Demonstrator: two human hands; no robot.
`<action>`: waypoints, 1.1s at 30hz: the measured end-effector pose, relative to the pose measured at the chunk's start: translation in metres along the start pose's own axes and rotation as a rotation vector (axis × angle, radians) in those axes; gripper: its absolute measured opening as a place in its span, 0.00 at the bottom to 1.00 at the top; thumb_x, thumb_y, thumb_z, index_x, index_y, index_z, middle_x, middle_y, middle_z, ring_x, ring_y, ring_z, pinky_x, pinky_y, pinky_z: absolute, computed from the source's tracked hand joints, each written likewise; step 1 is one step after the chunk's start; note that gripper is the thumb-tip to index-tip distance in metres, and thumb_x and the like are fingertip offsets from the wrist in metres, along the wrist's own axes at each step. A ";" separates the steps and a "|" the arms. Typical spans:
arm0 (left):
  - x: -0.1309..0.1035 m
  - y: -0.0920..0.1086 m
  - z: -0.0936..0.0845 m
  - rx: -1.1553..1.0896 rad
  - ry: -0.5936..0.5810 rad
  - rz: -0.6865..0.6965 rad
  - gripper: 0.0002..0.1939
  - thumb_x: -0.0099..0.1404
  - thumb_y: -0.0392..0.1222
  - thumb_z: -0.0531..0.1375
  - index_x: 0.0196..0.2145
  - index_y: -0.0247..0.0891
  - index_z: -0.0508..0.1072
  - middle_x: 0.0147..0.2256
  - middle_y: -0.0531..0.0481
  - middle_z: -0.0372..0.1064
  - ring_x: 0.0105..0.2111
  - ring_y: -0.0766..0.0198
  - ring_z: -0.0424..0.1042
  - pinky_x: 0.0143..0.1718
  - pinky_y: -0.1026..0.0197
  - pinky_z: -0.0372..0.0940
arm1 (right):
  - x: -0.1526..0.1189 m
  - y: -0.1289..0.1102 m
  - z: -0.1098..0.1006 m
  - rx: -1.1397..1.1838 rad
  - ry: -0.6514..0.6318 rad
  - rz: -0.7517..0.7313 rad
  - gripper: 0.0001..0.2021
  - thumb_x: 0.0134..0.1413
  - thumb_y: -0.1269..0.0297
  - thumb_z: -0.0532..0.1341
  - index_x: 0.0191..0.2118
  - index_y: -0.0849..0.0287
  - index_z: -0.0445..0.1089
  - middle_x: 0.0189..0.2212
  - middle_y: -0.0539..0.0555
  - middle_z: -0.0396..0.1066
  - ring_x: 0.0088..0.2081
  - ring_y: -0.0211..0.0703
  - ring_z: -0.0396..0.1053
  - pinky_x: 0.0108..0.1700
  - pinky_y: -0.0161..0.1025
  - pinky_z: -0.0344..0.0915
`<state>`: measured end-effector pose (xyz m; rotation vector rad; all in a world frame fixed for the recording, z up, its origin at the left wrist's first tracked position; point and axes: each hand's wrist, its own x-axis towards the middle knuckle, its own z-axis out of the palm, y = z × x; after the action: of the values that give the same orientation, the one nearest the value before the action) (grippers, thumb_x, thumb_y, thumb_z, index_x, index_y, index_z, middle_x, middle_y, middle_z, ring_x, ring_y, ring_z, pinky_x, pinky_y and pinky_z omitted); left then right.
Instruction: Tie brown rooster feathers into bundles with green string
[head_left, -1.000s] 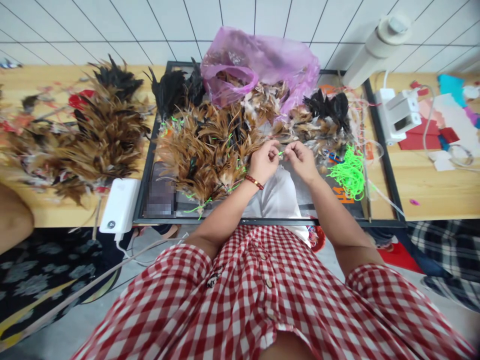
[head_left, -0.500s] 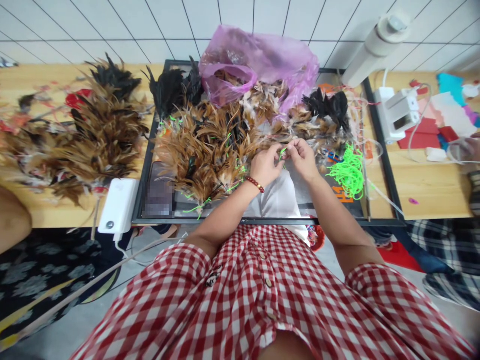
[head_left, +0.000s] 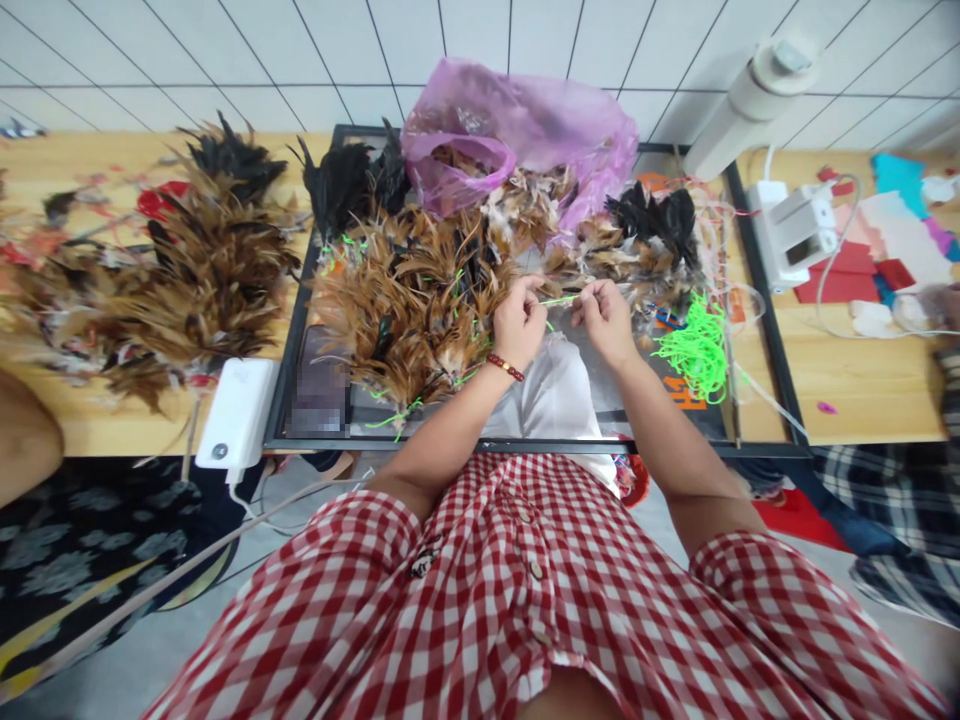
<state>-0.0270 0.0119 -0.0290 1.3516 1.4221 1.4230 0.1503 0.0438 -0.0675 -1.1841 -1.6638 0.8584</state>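
Note:
A bright green string [head_left: 559, 301] is stretched nearly level between my two hands. My left hand [head_left: 519, 322], with a red bead bracelet [head_left: 506, 367] at the wrist, is closed on one end of it. The other end is pinched in the fingertips of my right hand [head_left: 604, 316]. Anything else inside the left fingers is hidden. Brown feather bundles [head_left: 420, 310] with bits of green string lie just left of my left hand. To the right of my right hand sits a heap of green strings [head_left: 697, 345]. A white cloth [head_left: 559, 388] lies below my hands.
A black-framed tray [head_left: 450, 443] holds the feathers, a dark phone [head_left: 319, 385] and a purple plastic bag [head_left: 525, 105]. White power bank [head_left: 236, 412] at left; white bottle [head_left: 750, 105] and charger [head_left: 802, 228] at right. More feathers [head_left: 217, 280] lie on the left table. People sit at both sides.
My hands have moved apart, the left one to the left and the right one slightly. The green string between them is now pulled straight.

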 end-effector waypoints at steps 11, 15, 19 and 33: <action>-0.006 0.011 -0.005 0.678 -0.411 0.203 0.14 0.62 0.29 0.55 0.25 0.38 0.78 0.30 0.44 0.75 0.37 0.56 0.72 0.45 0.55 0.65 | 0.001 -0.008 0.000 0.085 0.207 0.084 0.32 0.55 0.22 0.55 0.36 0.51 0.60 0.24 0.46 0.69 0.22 0.38 0.67 0.29 0.40 0.64; -0.009 0.016 -0.005 0.805 -0.472 0.231 0.14 0.64 0.31 0.56 0.28 0.37 0.81 0.33 0.40 0.76 0.41 0.53 0.74 0.45 0.53 0.66 | 0.009 -0.006 -0.005 0.305 0.287 0.126 0.34 0.48 0.21 0.60 0.34 0.51 0.57 0.29 0.46 0.72 0.21 0.35 0.67 0.24 0.37 0.61; -0.011 0.018 -0.003 0.817 -0.454 0.208 0.14 0.66 0.33 0.55 0.31 0.36 0.82 0.36 0.39 0.77 0.43 0.52 0.75 0.46 0.52 0.67 | 0.013 -0.008 -0.011 0.342 0.278 0.201 0.35 0.43 0.22 0.64 0.33 0.52 0.59 0.28 0.46 0.72 0.21 0.34 0.66 0.23 0.35 0.60; -0.007 0.013 0.011 0.647 -0.244 0.257 0.21 0.75 0.47 0.55 0.59 0.34 0.74 0.59 0.34 0.74 0.64 0.48 0.66 0.67 0.46 0.58 | 0.008 -0.017 -0.004 0.298 0.124 0.178 0.33 0.42 0.25 0.68 0.32 0.53 0.66 0.25 0.47 0.70 0.26 0.37 0.70 0.30 0.37 0.69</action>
<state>-0.0125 0.0058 -0.0199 2.0940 1.6548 0.9169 0.1475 0.0464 -0.0488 -1.1619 -1.2930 1.0792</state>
